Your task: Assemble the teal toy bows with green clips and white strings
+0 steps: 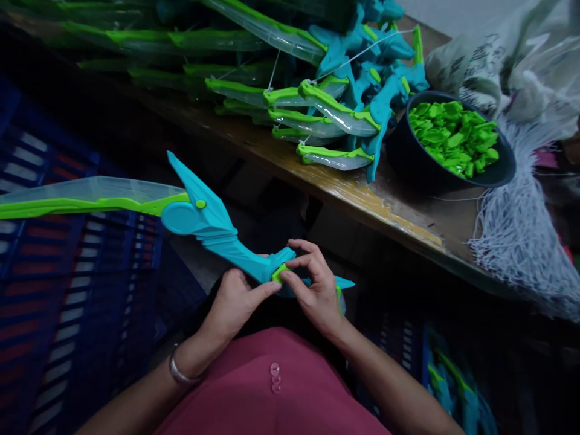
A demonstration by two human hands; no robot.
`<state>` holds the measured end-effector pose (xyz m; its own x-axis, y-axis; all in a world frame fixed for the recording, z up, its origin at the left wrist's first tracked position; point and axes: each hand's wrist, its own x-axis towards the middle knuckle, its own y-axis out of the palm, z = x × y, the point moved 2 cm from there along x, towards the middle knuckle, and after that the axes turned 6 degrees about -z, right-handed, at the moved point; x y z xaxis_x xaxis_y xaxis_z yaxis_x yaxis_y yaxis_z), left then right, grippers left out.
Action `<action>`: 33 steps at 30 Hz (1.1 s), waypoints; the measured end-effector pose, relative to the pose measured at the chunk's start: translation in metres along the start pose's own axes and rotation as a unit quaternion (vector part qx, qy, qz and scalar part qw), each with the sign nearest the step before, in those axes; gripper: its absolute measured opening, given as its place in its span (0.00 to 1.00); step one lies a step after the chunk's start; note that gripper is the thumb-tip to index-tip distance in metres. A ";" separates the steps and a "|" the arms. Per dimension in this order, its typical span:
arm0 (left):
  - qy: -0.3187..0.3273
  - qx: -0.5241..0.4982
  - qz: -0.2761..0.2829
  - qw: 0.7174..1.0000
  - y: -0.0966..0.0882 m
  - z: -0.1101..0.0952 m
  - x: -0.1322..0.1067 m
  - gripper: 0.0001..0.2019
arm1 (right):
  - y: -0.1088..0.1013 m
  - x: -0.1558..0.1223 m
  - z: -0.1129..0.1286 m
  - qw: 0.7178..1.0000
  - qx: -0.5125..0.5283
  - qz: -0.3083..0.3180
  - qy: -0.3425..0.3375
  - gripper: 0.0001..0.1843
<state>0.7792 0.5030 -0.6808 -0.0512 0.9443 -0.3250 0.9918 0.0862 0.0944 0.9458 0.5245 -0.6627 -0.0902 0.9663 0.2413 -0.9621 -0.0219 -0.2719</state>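
A toy bow [235,249] of turquoise plastic lies across my lap, with a green and clear limb [95,198] reaching out to the left. My left hand [238,299] grips its middle from below, the thumb pressing beside a small green plastic piece [280,273]. With thumb and fingers, my right hand [315,289] pinches that green piece against the bow's turquoise body. Whether the piece is seated in the body cannot be made out. Behind my right hand the bow's other end is mostly hidden; only a turquoise tip [345,283] shows.
On the wooden table [408,223] ahead, several similar toy bows [335,115] are piled up. A dark bowl [505,163] holds many small green pieces [453,136]. White strings [516,235] hang over the table's edge near plastic bags [484,66]. Blue crates [67,290] stand at the left.
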 end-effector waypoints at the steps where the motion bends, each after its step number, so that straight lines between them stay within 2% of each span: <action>1: 0.001 0.003 0.001 1.000 0.000 0.000 0.000 0.17 | -0.001 0.001 -0.002 1.000 0.004 0.009 0.006 0.04; 3: 0.002 0.000 0.003 1.000 0.000 0.000 0.000 0.18 | -0.004 0.008 -0.008 0.998 0.015 0.043 0.032 0.13; 5: -0.004 -0.004 -0.002 1.000 -0.001 0.003 -0.001 0.21 | -0.007 0.020 -0.013 0.990 0.009 0.124 0.064 0.24; 6: -0.006 -0.003 -0.007 1.000 -0.001 0.004 -0.001 0.22 | -0.007 0.025 -0.015 0.982 -0.003 0.173 0.077 0.26; 8: -0.013 0.000 -0.022 1.000 -0.002 0.009 -0.002 0.23 | -0.007 0.035 -0.016 0.962 -0.039 0.252 0.093 0.21; 9: -0.017 0.002 -0.027 0.999 -0.002 0.012 -0.003 0.22 | -0.006 0.039 -0.015 0.957 -0.055 0.269 0.097 0.17; 12: -0.023 0.008 -0.036 0.999 -0.007 0.019 -0.002 0.17 | 0.001 0.044 -0.015 0.962 -0.061 0.247 0.100 0.14; 17: -0.010 0.037 -0.017 0.999 -0.011 0.024 0.006 0.15 | 0.011 0.042 -0.025 0.970 -0.040 0.218 0.100 0.13; 22: -0.028 -0.008 0.020 0.999 -0.003 0.021 0.013 0.16 | -0.006 0.039 -0.023 0.972 -0.058 0.207 0.095 0.12; 24: -0.040 -0.042 0.048 0.997 0.001 0.017 0.013 0.21 | -0.018 0.035 -0.014 0.977 -0.083 0.187 0.063 0.11; 26: -0.054 -0.077 0.078 0.992 0.007 0.013 0.012 0.27 | -0.026 0.029 -0.004 0.979 -0.136 0.153 -0.012 0.08; 27: -0.066 -0.105 0.090 0.988 0.010 0.010 0.012 0.29 | -0.028 0.024 0.002 0.974 -0.173 0.128 -0.069 0.06; 29: -0.100 -0.185 0.106 0.972 0.017 0.004 0.013 0.32 | -0.027 0.012 0.016 0.942 -0.246 0.080 -0.215 0.06; 31: -0.139 -0.267 0.076 0.951 0.022 -0.003 0.017 0.32 | -0.024 -0.003 0.030 0.899 -0.282 0.059 -0.328 0.11; 32: -0.155 -0.293 0.048 0.942 0.023 -0.006 0.020 0.32 | -0.023 -0.009 0.037 0.892 -0.277 0.076 -0.348 0.13; 33: -0.168 -0.305 0.022 0.937 0.022 -0.010 0.022 0.29 | -0.024 -0.014 0.044 0.897 -0.250 0.115 -0.345 0.16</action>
<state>0.7992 0.5288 -0.6764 0.1298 0.8074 -0.5755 0.7348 0.3114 0.6026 0.9588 0.5005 -0.6186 -0.5759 0.5579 0.5976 -0.6772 0.0838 -0.7310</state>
